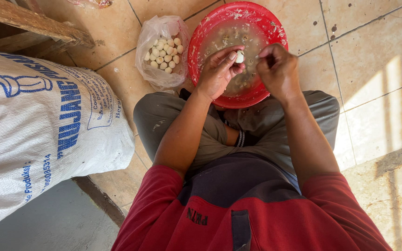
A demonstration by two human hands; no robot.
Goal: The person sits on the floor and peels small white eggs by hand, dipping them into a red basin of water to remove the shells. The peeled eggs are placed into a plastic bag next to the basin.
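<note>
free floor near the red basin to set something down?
Bare tile lies right of the red basin, out to the frame edge, and behind it at the top. Crowded on the left: the plastic bag of small white eggs abuts the basin, then the white sack. Both hands, left hand and right hand, are over the basin.

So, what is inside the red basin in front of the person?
The red basin holds cloudy water with small floating bits. The left hand, holding a small white egg, and the right hand cover the near part, so what lies beneath them is hidden.
</note>
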